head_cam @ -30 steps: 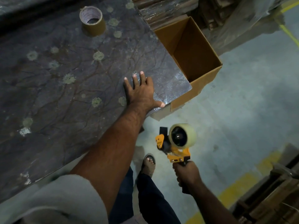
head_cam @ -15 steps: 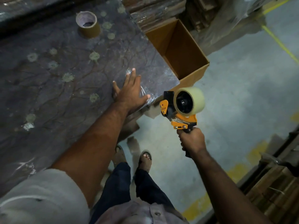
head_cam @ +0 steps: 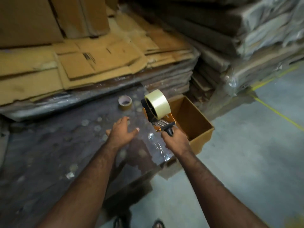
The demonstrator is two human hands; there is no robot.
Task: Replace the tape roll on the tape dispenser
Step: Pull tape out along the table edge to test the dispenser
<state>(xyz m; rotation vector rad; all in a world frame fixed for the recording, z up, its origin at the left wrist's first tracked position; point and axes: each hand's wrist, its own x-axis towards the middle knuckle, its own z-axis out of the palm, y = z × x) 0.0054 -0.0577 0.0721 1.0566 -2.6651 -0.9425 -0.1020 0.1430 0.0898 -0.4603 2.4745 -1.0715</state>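
Observation:
My right hand [head_cam: 175, 142] grips the black handle of an orange tape dispenser [head_cam: 162, 123], held above the table's right corner. A pale clear tape roll [head_cam: 157, 103] sits on the dispenser's hub, tilted up and to the left. My left hand [head_cam: 121, 133] hovers just left of the dispenser, fingers spread and holding nothing. A brown tape roll [head_cam: 125, 102] with a white core lies flat on the dark table [head_cam: 49, 145], behind both hands.
An open cardboard box [head_cam: 195, 127] stands on the floor against the table's right edge. Flattened cardboard sheets [head_cam: 92, 63] are stacked behind the table, and wrapped bundles [head_cam: 256, 35] are piled at the right. Grey concrete floor [head_cam: 246, 153] with yellow lines lies to the right.
My right hand has raised the dispenser from beside the table to above its corner. My left hand has lifted off the table surface. The camera has tilted up toward the cardboard stacks.

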